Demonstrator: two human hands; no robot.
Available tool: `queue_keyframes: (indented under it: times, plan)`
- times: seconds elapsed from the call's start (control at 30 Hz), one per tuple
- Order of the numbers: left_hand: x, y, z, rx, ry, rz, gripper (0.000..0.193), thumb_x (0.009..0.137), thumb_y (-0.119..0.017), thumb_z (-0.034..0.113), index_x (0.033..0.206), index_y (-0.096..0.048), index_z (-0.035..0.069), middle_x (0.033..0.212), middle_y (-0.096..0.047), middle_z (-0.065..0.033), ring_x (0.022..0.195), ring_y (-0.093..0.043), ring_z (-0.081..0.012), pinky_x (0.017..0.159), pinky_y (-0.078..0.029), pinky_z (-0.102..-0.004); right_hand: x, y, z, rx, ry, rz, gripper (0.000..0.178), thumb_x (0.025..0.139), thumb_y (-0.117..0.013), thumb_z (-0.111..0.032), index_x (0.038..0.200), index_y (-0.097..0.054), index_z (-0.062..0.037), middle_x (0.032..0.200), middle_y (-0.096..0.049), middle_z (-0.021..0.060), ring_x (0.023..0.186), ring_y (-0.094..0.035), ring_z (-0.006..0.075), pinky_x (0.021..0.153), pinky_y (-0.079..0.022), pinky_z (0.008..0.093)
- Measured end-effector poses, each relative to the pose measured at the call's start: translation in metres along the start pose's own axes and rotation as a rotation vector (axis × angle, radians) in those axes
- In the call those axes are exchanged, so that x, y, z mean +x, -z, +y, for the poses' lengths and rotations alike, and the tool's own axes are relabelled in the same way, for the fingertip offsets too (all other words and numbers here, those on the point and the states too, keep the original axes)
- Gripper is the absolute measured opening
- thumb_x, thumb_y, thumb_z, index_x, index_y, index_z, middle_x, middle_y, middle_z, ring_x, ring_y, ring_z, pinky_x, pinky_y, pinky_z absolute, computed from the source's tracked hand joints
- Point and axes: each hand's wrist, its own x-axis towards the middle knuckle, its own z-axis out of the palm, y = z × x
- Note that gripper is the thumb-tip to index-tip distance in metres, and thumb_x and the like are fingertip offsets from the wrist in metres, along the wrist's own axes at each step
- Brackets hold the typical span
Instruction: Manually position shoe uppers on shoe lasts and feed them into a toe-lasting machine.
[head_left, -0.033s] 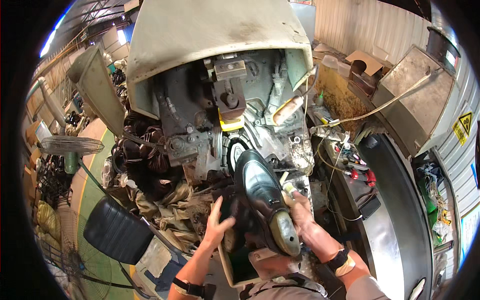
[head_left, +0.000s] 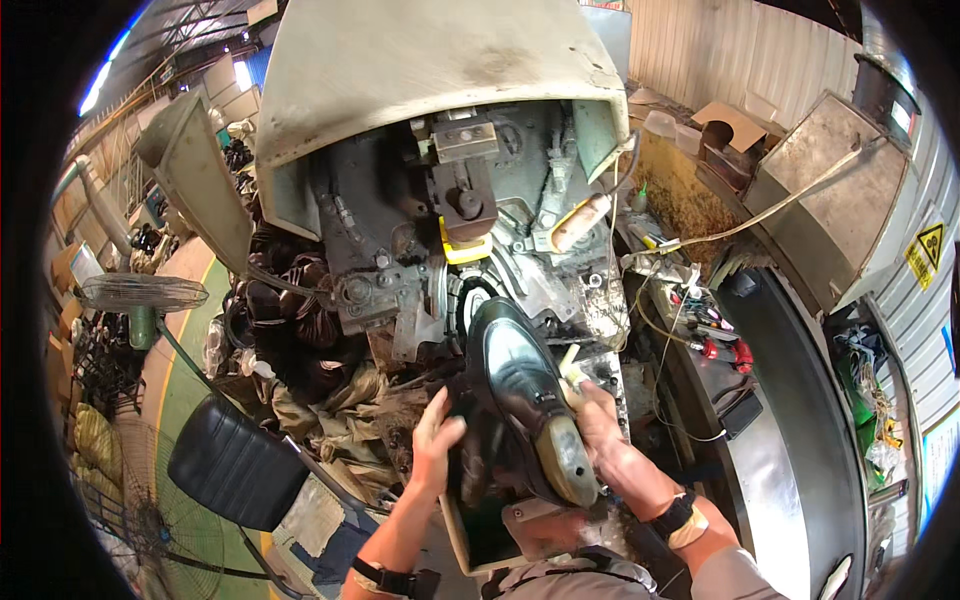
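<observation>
A black leather shoe [head_left: 512, 365] on a last lies lengthwise in front of the machine, its toe pointing away from me. The last's tan heel end [head_left: 568, 460] shows bare on the near side. My right hand [head_left: 602, 428] is closed against the shoe's right side; a small pale yellow piece [head_left: 571, 368] shows at its fingertips, its kind unclear. To the left of the shoe, my left hand [head_left: 434, 442] is raised with fingers apart, holding nothing. Between that hand and the shoe is a dark, blurred shoe-like shape [head_left: 478, 455].
Ahead stands the machine's metal head [head_left: 465, 200] with a yellow part [head_left: 466, 249], under a pale hood [head_left: 430, 50]. Dark shoes [head_left: 290, 285] are heaped at left, near a black chair [head_left: 238, 460] and a fan [head_left: 145, 292]. A dark conveyor belt [head_left: 790, 380] runs along the right.
My left hand has shifted slightly, its thumb moving up and its fingers drawing closer together. The shoe and my right hand have moved only a little.
</observation>
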Motion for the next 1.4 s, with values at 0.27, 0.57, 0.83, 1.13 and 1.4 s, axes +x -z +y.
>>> queue_keyframes:
  times: [0.27,0.57,0.83,1.13,1.4]
  plan:
    - [0.048,-0.051,0.034,-0.785,0.514,0.366,0.021,0.099,-0.063,0.024,0.112,-0.067,0.007,0.106,-0.072,-0.0056,0.094,-0.068,-0.0173,0.077,-0.053,-0.0296,0.057,-0.043,0.026,0.000,0.070,-0.251,0.017,0.091,-0.068,-0.004,0.088,-0.054,-0.0117,0.083,-0.058,-0.0002,0.073,-0.059,0.0131,0.064,-0.054,0.0309]
    - [0.084,-0.053,0.016,-0.887,0.592,0.416,0.026,0.100,-0.062,0.023,0.112,-0.067,0.001,0.107,-0.072,-0.0091,0.093,-0.069,-0.0208,0.079,-0.056,-0.0329,0.086,-0.061,0.024,-0.028,0.067,-0.109,0.016,0.091,-0.067,-0.002,0.096,-0.056,-0.0119,0.085,-0.060,-0.0001,0.074,-0.060,0.0123,0.063,-0.052,0.0283]
    - [0.088,-0.062,0.009,-0.843,0.488,0.503,0.029,0.099,-0.064,0.020,0.114,-0.066,-0.004,0.107,-0.071,-0.0106,0.092,-0.068,-0.0212,0.081,-0.055,-0.0349,0.089,-0.063,0.022,-0.007,0.036,-0.095,0.018,0.094,-0.066,-0.002,0.107,-0.057,-0.0090,0.092,-0.067,0.0052,0.077,-0.065,0.0148,0.068,-0.056,0.0296]
    - [0.098,-0.069,-0.013,-0.809,0.450,0.600,0.024,0.098,-0.065,0.017,0.108,-0.068,-0.004,0.103,-0.071,-0.0101,0.091,-0.066,-0.0191,0.083,-0.055,-0.0343,0.115,-0.049,0.036,0.033,0.048,-0.123,0.030,0.093,-0.065,0.000,0.119,-0.054,-0.0099,0.100,-0.068,0.0091,0.085,-0.069,0.0193,0.073,-0.061,0.0360]
    - [0.102,-0.058,-0.068,-0.768,0.340,0.547,0.025,0.100,-0.061,0.023,0.108,-0.068,0.000,0.099,-0.071,-0.0073,0.085,-0.068,-0.0189,0.077,-0.057,-0.0334,0.121,-0.051,0.051,0.086,0.183,-0.272,0.049,0.097,-0.066,-0.006,0.135,-0.037,-0.0081,0.105,-0.071,0.0143,0.084,-0.070,0.0193,0.072,-0.060,0.0322]
